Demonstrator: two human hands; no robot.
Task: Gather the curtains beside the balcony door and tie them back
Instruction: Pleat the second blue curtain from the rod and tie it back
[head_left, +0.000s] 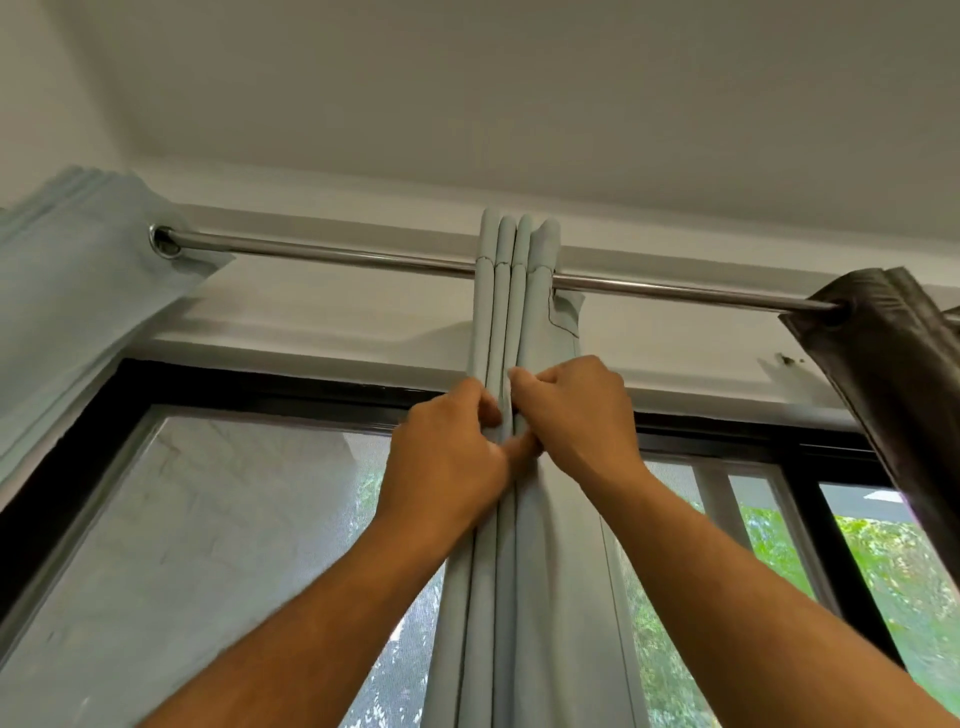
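Both hands, L (447, 457) & R (576, 410), fingers clamped on bunched pale-blue curtain (519, 312) under rod (363, 257).

The pale curtain (524, 571) runs off the bottom edge, so its lower length can't be seen. Both forearms are cut there too. The fingertips of the left hand (447, 457) and right hand (576, 415) are buried in the folds. The rod (337, 254) vanishes inside the left curtain (67, 291) and the dark curtain (893, 364), both cropped by the edges.
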